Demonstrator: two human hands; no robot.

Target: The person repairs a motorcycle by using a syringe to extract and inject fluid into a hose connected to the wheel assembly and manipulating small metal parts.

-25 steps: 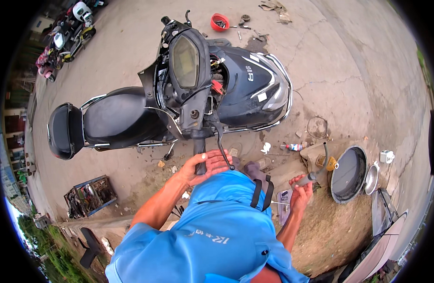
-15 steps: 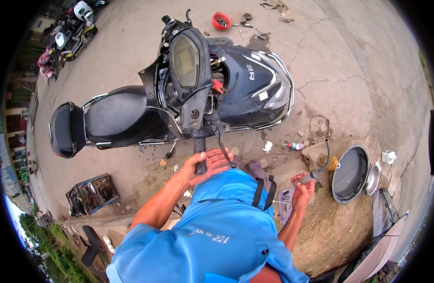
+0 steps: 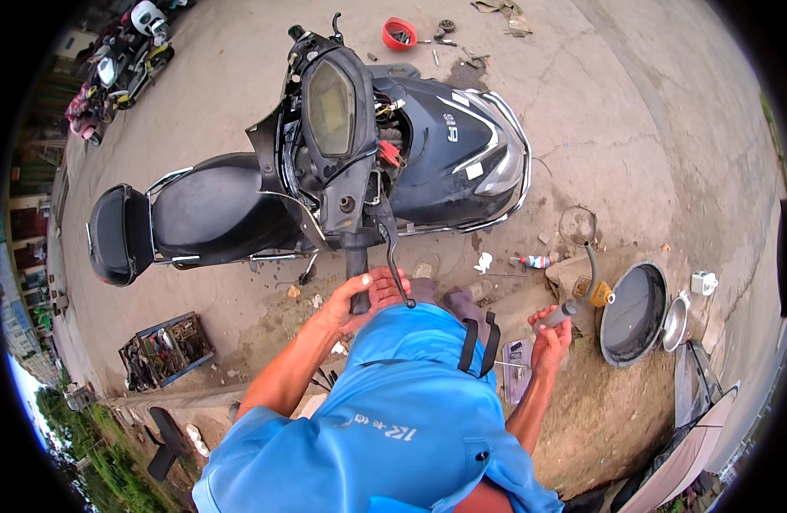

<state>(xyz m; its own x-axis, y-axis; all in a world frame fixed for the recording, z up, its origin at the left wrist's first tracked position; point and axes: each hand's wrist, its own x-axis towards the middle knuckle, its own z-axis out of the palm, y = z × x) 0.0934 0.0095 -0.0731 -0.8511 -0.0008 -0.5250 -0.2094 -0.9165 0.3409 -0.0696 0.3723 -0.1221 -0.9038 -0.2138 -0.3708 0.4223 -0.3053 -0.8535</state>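
Your left hand [image 3: 355, 301] is boxed in at twelve o'clock by the scooter [image 3: 342, 171] and its brake lever [image 3: 393, 256]. Your right hand [image 3: 549, 338] has open ground at twelve; the round pan [image 3: 634, 312] blocks three o'clock.

We count one black scooter [image 3: 325, 179], one red bowl [image 3: 399, 33], one crate [image 3: 165, 346] — and two round pans [image 3: 634, 312].

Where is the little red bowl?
In the head view, the red bowl sits on the concrete ground at the top of the picture, just beyond the front of the dark scooter, with small loose parts scattered to its right.
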